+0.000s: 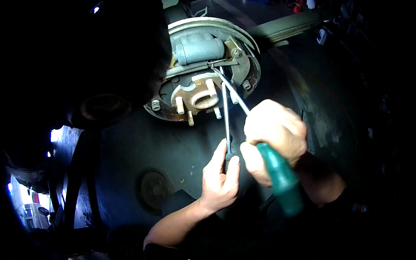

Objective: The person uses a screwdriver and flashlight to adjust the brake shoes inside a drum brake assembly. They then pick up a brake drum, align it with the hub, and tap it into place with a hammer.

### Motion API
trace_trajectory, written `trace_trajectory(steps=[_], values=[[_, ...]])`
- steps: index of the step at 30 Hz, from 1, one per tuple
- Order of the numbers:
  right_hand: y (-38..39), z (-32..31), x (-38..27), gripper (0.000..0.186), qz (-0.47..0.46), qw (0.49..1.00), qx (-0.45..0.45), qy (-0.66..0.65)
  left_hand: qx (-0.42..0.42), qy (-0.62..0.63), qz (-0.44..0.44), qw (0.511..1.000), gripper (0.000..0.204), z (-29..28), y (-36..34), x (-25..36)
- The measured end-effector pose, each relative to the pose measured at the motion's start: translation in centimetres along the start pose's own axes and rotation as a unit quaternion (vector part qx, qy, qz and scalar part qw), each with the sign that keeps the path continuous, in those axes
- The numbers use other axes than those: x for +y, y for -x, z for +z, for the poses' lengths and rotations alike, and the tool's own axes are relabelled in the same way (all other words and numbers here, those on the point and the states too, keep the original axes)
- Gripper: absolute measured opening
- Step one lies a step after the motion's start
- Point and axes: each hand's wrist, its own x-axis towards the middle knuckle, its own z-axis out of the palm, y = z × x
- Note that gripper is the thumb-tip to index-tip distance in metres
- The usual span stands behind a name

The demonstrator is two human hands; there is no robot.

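Note:
My right hand (pixel 275 130) is closed around a screwdriver with a green handle (pixel 281 180). Its metal shaft (pixel 236 96) runs up and left, and the tip meets the rod and coil spring (pixel 187 68) below a grey cylinder (pixel 200 50) on the drum brake assembly. Lower down, my left hand (pixel 220 182) pinches the dark lower end of a slim metal-shafted tool (pixel 226 119) between thumb and fingers. That tool stands nearly upright beside the hub (pixel 204 99), its upper end close to the screwdriver's tip. Exactly what the two tips touch is too small to tell.
Several wheel studs (pixel 180 105) stick out of the rusty hub. The curved backing plate (pixel 212 21) surrounds it. Behind is a leaf spring (pixel 286 30). A large dark shape (pixel 108 56) fills the upper left, and a round rusty disc (pixel 156 189) lies low down.

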Motion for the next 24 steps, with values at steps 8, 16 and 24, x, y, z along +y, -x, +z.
trace_trajectory(steps=[8,16,24], values=[[-1.5,-0.9,-0.4,0.013,0.084,0.996,-0.008,-0.017,-0.014,-0.003,-0.006,1.000,0.045,0.1,-0.3,0.5],[-1.3,-1.6,-0.6,0.010,0.109,0.993,-0.020,-0.035,-0.012,-0.002,-0.042,0.999,0.046,0.0,0.2,0.7],[0.8,-1.0,0.0,0.012,0.025,0.998,-0.055,-0.006,0.001,0.005,0.006,1.000,0.044,0.3,-0.1,0.5]])
